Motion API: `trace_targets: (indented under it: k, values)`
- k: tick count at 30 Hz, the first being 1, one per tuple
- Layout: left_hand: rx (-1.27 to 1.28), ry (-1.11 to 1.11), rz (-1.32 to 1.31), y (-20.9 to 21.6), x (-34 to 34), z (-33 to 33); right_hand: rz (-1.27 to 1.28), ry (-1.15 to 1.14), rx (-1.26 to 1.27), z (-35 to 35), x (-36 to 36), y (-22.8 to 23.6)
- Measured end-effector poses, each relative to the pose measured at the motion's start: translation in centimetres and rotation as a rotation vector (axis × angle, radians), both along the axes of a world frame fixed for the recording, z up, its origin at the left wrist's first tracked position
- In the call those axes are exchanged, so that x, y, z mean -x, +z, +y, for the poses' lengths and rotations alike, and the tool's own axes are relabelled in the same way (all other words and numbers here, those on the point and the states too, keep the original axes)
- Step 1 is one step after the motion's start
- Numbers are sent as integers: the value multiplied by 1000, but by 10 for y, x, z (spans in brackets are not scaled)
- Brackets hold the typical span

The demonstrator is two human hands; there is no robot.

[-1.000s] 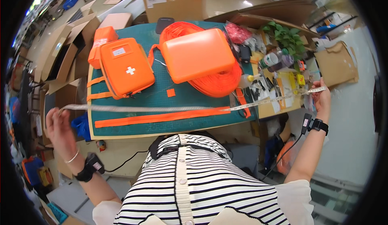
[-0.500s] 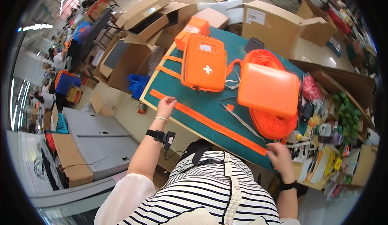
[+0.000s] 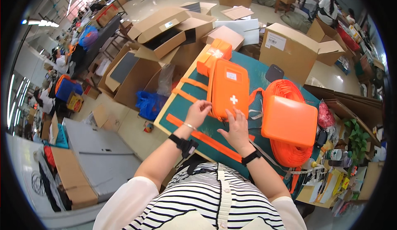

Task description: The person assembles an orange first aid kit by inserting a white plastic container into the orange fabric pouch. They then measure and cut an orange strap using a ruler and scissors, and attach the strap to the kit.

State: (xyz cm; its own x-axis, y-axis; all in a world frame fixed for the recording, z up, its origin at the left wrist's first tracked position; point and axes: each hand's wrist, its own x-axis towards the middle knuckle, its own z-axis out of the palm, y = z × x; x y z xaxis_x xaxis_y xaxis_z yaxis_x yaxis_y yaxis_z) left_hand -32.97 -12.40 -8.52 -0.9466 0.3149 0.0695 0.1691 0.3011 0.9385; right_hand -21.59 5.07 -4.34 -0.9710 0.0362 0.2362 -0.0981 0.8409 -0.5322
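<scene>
Both hands are at the near end of the upright-lying orange first-aid pouch [image 3: 230,90], which sits on the green cutting mat [image 3: 256,75] toward its near-left edge. The left hand [image 3: 197,112] has its fingers curled and pinching at the pouch's lower left corner, where an orange webbing strap [image 3: 187,96] runs out toward the mat's left edge; whether it grips the strap or the pouch seam I cannot tell. The right hand [image 3: 237,129] lies flat, fingers spread, pressing on the pouch's near edge, holding nothing.

As a judgement, the work on this pouch looks mid-way: the pouch is shut and flat, its white cross facing up, but the straps lie loose, and a long orange webbing strip [image 3: 206,138] lies unattached along the mat's near edge.

A second, smaller orange pouch [image 3: 214,56] rests at the mat's far-left corner. To the right a rounded orange case [image 3: 289,121] sits on a coil of orange webbing [image 3: 289,155], just beside the right wrist and crowding that side. A dark phone-like object [image 3: 274,73] lies near the far edge. Open cardboard boxes [image 3: 165,31] ring the floor beyond, and small clutter fills the right end of the table
</scene>
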Motion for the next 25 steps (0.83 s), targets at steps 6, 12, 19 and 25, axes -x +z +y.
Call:
trace_targets:
  k: [6, 12, 19, 25]
  values:
    - [-93, -191, -293, 4, 49, -31, -38, -291, -181, -56, 55, -35]
    - [-197, -229, -517, 8, 128, -36, 82, -400, 296, -39, 41, -10]
    - [-179, -742, -502, 29, 92, 4, 321, -566, 923, -63, 23, 37]
    - [194, -1023, 296, 72, 72, -38, 359, -637, 1147, -46, 26, 69]
